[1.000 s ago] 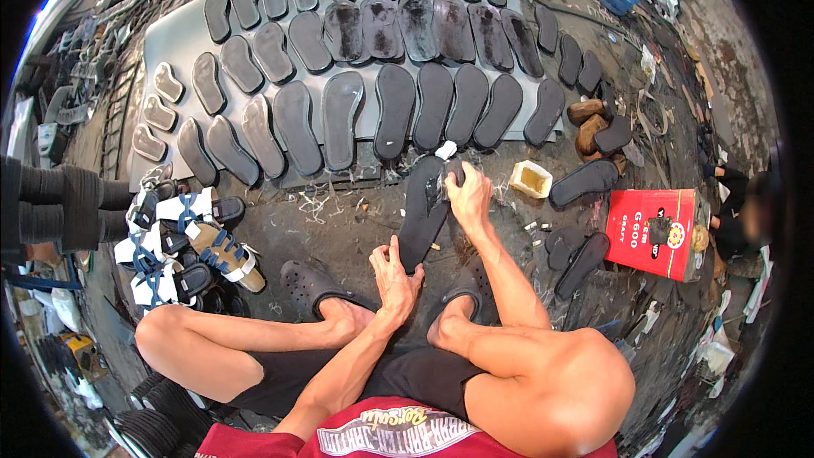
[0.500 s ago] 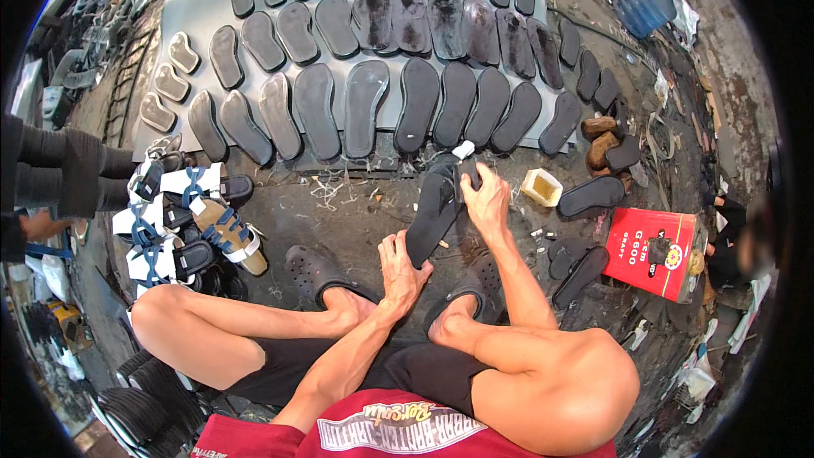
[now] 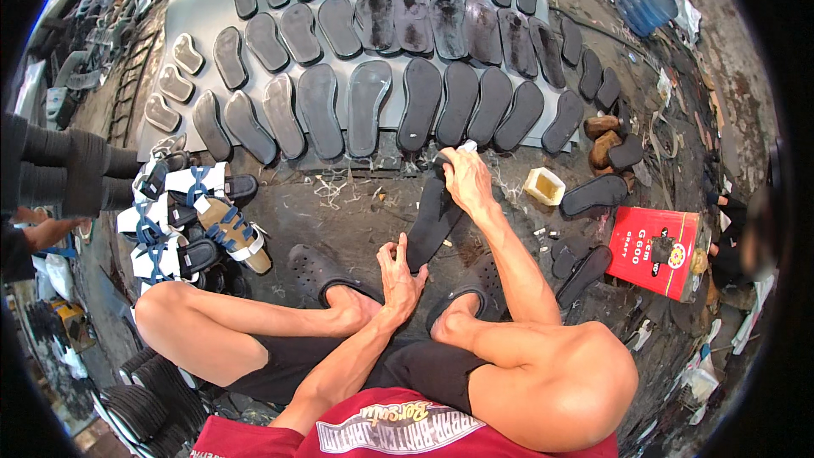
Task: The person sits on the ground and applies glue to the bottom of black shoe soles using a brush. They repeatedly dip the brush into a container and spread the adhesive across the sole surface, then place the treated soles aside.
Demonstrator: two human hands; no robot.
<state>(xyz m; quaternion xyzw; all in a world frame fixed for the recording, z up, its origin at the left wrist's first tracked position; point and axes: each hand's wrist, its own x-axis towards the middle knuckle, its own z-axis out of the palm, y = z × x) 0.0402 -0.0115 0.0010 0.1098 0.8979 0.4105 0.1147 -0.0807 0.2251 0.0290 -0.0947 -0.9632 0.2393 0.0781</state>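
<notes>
A long black shoe sole (image 3: pixel 432 216) lies slanted on the dark ground between my feet. At its near end, my left hand (image 3: pixel 400 276) holds the heel, with fingers along the left edge and thumb on the right. My right hand (image 3: pixel 466 180) bends over the far end of the sole, its fingers closed on a small dark block that is mostly hidden. A bit of white (image 3: pixel 469 146) shows just beyond those fingers. Whether the block touches the sole I cannot tell.
Several black soles (image 3: pixel 369 106) cover a grey sheet (image 3: pixel 199 21) ahead. Finished sandals (image 3: pixel 182 220) pile up at left. To the right are a tub of amber stuff (image 3: pixel 543 187), loose soles (image 3: pixel 593 195) and a red box (image 3: pixel 655 250). Another person's hand (image 3: pixel 51 233) shows at far left.
My right hand has moved left and slightly away, now covering the sole's far end and the dark block. My left hand stays at the heel, its fingers shifted slightly.
</notes>
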